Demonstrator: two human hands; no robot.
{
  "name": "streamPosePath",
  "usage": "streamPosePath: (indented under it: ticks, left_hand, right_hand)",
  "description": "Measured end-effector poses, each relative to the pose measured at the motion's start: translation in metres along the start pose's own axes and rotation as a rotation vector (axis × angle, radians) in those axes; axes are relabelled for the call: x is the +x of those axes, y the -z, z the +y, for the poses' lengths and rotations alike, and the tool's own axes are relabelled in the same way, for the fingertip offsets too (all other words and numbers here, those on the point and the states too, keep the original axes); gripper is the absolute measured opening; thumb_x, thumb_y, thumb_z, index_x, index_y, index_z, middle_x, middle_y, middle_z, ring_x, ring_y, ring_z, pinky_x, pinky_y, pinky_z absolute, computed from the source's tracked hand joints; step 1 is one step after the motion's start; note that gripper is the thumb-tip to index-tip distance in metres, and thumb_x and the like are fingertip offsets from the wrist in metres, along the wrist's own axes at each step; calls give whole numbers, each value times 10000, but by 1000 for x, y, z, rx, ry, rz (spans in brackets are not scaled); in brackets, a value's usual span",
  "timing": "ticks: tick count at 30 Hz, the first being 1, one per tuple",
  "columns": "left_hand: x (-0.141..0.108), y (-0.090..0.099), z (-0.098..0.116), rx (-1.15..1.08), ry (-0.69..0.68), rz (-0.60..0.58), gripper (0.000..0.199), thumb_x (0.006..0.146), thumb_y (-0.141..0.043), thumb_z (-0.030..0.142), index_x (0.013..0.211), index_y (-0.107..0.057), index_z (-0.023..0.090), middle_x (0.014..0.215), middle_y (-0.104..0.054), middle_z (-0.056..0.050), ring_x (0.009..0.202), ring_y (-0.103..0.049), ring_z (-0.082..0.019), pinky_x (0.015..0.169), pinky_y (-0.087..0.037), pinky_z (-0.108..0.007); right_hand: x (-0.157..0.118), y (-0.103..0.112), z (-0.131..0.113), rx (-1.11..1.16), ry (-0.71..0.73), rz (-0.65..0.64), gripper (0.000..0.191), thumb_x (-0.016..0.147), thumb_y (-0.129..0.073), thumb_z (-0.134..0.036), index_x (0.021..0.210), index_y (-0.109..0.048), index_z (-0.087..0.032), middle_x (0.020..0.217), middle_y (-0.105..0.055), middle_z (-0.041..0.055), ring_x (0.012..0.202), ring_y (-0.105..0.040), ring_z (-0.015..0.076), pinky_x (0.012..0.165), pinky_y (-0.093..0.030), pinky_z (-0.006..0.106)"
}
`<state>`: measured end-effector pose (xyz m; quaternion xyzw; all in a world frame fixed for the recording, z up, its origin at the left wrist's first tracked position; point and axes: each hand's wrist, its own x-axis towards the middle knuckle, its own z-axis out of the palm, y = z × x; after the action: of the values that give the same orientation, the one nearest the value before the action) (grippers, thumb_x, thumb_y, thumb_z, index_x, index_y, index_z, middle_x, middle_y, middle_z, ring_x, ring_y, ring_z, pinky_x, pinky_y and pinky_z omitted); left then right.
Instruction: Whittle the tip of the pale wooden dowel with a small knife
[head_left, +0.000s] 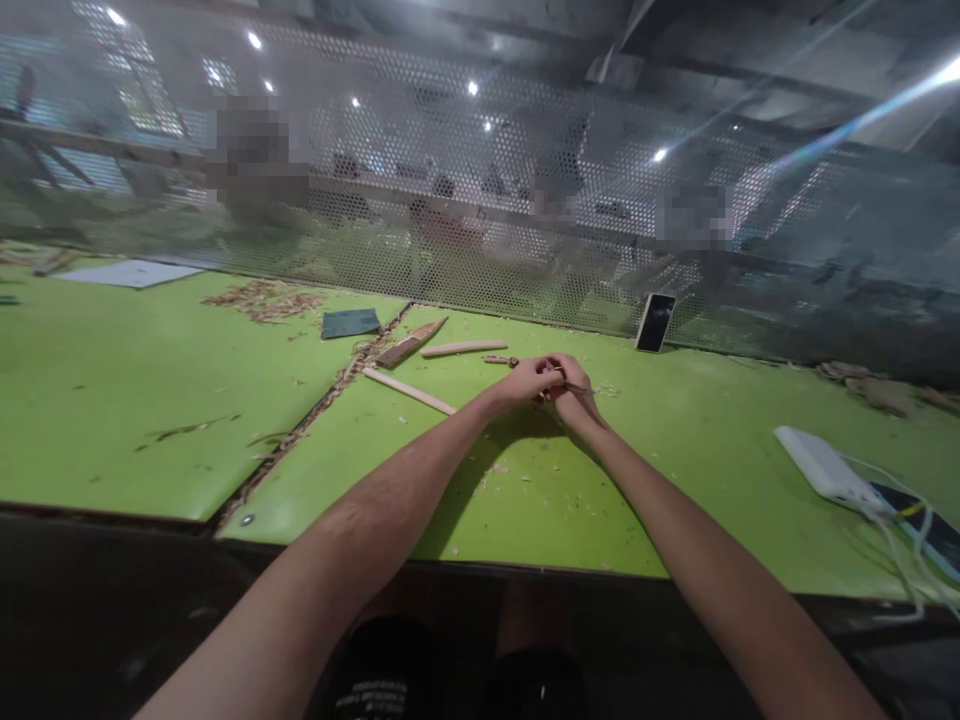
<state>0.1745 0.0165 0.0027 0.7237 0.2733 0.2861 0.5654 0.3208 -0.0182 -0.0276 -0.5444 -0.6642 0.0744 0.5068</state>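
Note:
Over the green table (600, 520), my left hand (525, 381) and my right hand (571, 378) meet, fingers closed together. Between them is something small; a thin dark piece (576, 388) sticks out across my right hand. What exactly my left fingers pinch is too small to tell. Just left of my hands lies a small wooden piece with a dark end (499, 360). Farther left are a pale curved wooden strip (465, 348), a brown pointed piece of wood (411, 343) and a pale straight stick (409, 391), partly behind my left forearm.
Green sandpaper-like sheet (350, 323), wood shavings (262, 299) and white paper (131, 273) lie left. A phone (655, 323) leans upright by the perforated metal screen (465, 240). At right are a white power bank (823, 466), cables and another phone (930, 535).

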Motion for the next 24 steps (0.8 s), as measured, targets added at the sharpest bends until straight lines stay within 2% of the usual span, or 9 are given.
streamPosePath:
  ticks: [3,6,9,13,18,24]
  left_hand:
    - [1,0,-1,-6,-7,-19,322,1078,-707,415,1262,-685,152,1195,-706,-85,990,-703,-186,871,-649,-357]
    - [2,-1,0,-23,-12,-25,186,1063,-676,280,1160,-693,123,1102,-698,-92,936,-667,-172,845,-609,-323]
    - [0,-1,2,-53,-18,-42,105,1016,-615,171,1022,-703,115,1042,-698,-118,912,-643,-176,849,-572,-327]
    - [-3,5,3,-86,-7,-85,89,981,-651,206,964,-710,143,1101,-720,-127,945,-674,-201,888,-575,-356]
    - [0,9,-2,-132,37,-93,142,985,-652,241,1064,-728,151,1219,-734,-143,1054,-713,-228,914,-600,-339]
    - [0,7,-3,-184,59,-83,255,977,-653,203,1215,-734,156,1318,-734,-143,1142,-718,-232,935,-620,-303]
  right_hand:
    - [1,3,-2,-10,25,-2,254,864,-652,-256,1093,-764,-254,1144,-744,119,1039,-705,329,950,-606,532]
    - [1,6,-6,-34,68,-11,273,796,-666,-195,1043,-758,-263,1140,-733,138,1070,-692,359,996,-590,568]
    - [1,9,-8,-58,97,-9,259,830,-659,-198,1068,-743,-258,1155,-723,155,1078,-692,368,1008,-586,602]
    - [0,10,-7,-77,102,-3,231,860,-666,-209,1073,-738,-263,1148,-724,149,1052,-701,369,986,-591,627]
    - [2,8,0,-82,67,7,238,827,-697,-203,1050,-740,-277,1147,-728,129,1051,-694,340,991,-601,570]
    - [2,5,5,-103,16,20,217,838,-674,-208,1034,-739,-275,1133,-722,126,1015,-687,322,958,-610,539]
